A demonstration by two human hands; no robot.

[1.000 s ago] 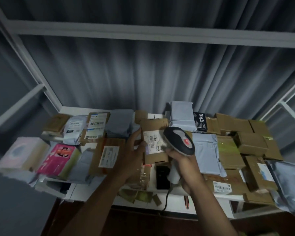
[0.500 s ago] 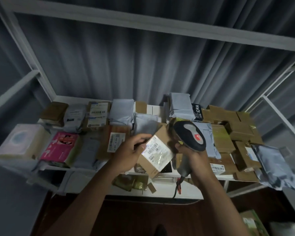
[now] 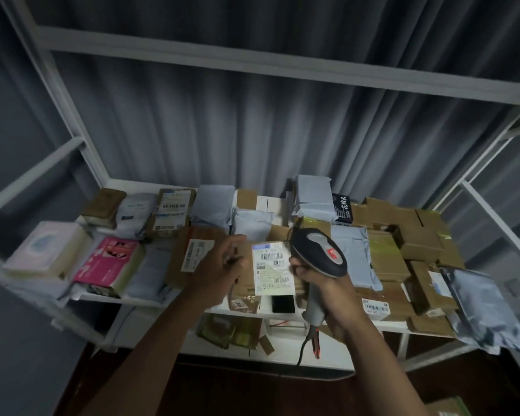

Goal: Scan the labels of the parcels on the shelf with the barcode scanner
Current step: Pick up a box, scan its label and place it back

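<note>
Now that the labelled parcel (image 3: 272, 270) lies flat mid-frame, left hand (image 3: 222, 270) has let go, loosely curled, empty; right hand (image 3: 321, 283) grips scanner (image 3: 318, 255) beside label; scan likely done.

The left hand (image 3: 222, 265) is blurred, its grip unclear; the scanner's cable (image 3: 302, 351) is partly hidden.

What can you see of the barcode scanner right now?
The barcode scanner is a handheld, pistol-shaped unit: dark rounded head with a grey top panel and a red mark, light grey handle, orange-red collar at the base and a dark cable hanging down. It looks like plastic. The right hand grips the handle, holding it about upright above the shelf's front edge, head tilted forward, just right of a white shipping label. Whether it touches the label is unclear.
</note>
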